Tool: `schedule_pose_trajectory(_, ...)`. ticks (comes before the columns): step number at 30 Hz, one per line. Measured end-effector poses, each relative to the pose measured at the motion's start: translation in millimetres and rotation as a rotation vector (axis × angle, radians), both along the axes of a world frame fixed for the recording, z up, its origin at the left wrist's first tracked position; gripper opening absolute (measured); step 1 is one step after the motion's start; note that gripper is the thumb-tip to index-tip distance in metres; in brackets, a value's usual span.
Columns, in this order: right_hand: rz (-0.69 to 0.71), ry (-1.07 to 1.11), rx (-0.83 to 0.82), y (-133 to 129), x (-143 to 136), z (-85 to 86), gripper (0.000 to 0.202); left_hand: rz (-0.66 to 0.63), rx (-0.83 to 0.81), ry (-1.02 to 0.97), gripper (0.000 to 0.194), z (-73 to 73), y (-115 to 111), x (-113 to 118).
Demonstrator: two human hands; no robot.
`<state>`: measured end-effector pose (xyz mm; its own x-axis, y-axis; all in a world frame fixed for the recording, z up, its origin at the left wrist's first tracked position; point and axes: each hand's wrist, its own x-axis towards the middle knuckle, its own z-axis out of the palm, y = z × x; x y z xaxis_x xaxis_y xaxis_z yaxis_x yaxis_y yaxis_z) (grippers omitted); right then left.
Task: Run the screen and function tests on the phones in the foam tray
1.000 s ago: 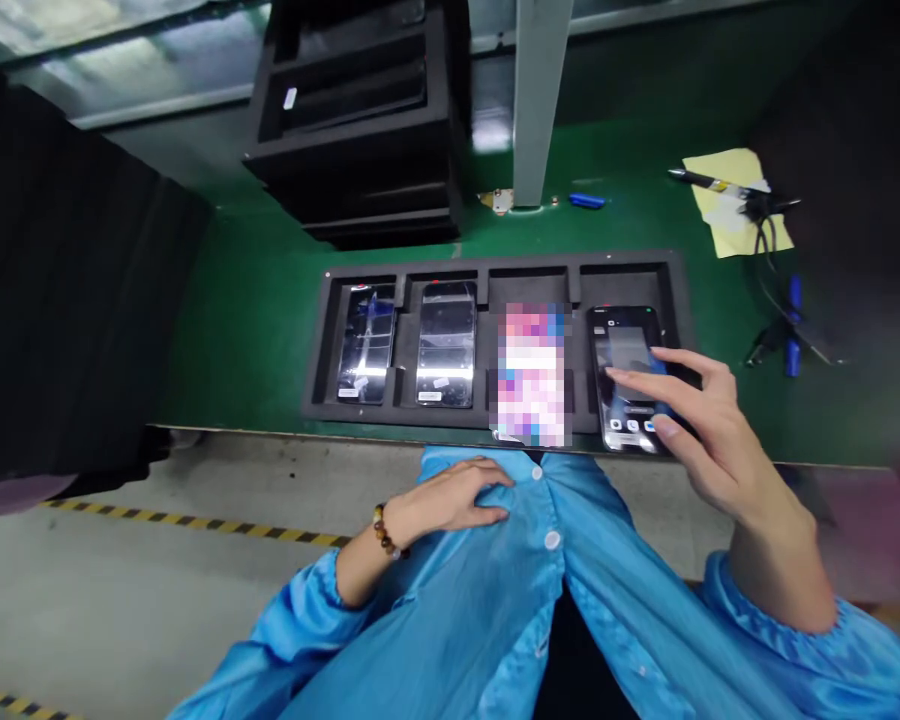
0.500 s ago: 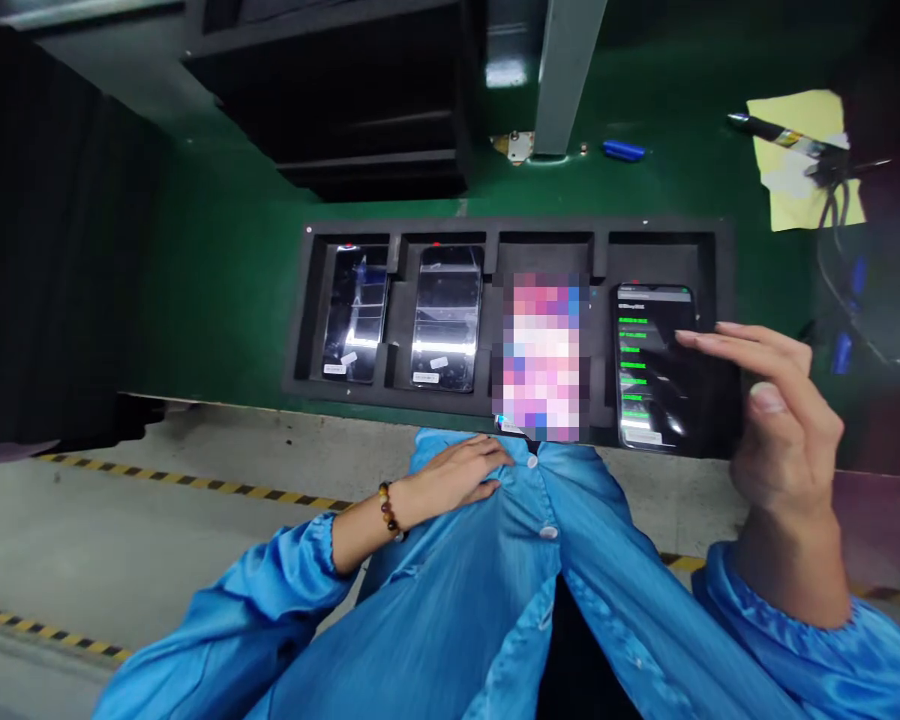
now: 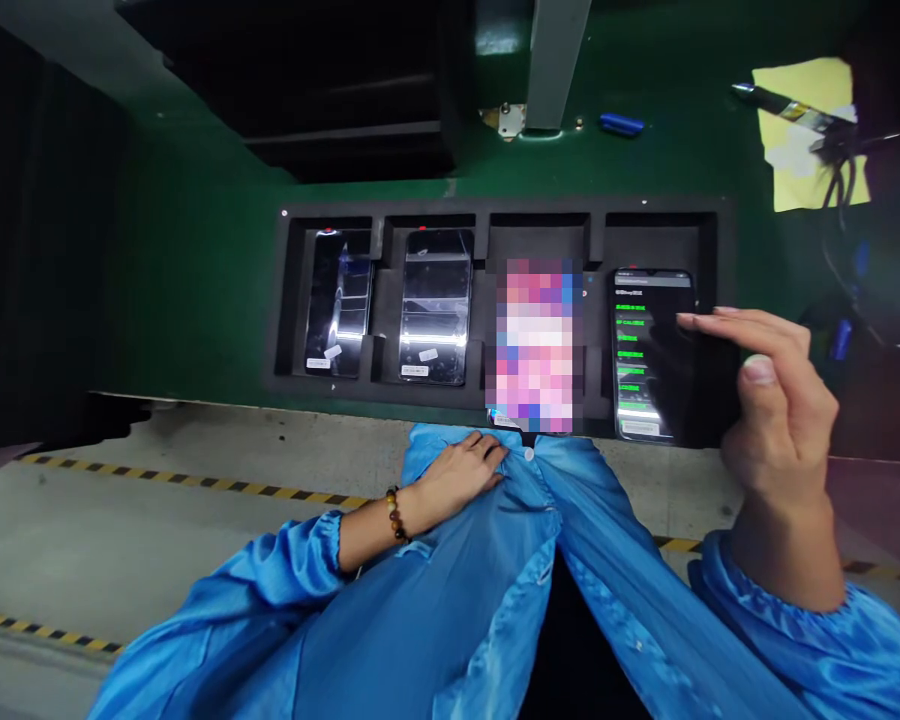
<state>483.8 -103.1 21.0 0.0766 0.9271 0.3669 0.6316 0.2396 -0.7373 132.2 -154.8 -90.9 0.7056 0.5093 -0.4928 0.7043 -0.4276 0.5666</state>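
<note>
A black foam tray (image 3: 600, 205) with four compartments lies along the bench edge. The rightmost phone (image 3: 652, 350) shows green text lines on a dark screen. My right hand (image 3: 784, 400) is over the tray's right end, fingers extended, fingertips at that phone's right side; it holds nothing. My left hand (image 3: 457, 478) rests on the blue coat at my lap, fingers spread and holding nothing. Two phones with dark screens, the leftmost (image 3: 339, 300) and its neighbour (image 3: 435, 305), carry small white labels. In the third compartment, a phone's bright screen (image 3: 536, 345) is pixelated.
Behind the tray stands a large black block (image 3: 345, 90) beside a grey metal post (image 3: 559, 65). A blue cap (image 3: 621, 124) lies on the green bench. Farther right are yellow paper (image 3: 802, 80), a pen (image 3: 784, 108) and a thin cable.
The whole view has shifted slightly, with the tray now higher and farther left in the picture. Both hands keep nearly the same pose, the right fingertips still by the rightmost phone.
</note>
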Motion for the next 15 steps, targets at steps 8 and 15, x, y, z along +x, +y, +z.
schedule_pose_trajectory(8, -0.040, 0.016, -0.011, 0, -3, 0.3, 0.044, 0.020, -0.156, -0.083, 0.015, 20.9, 10, 7)
schedule_pose_trajectory(15, -0.031, 0.069, 0.012, -2, -4, 1.4, 0.041, 0.037, -0.421, -0.250, 0.009, 75.7, 14, -1)
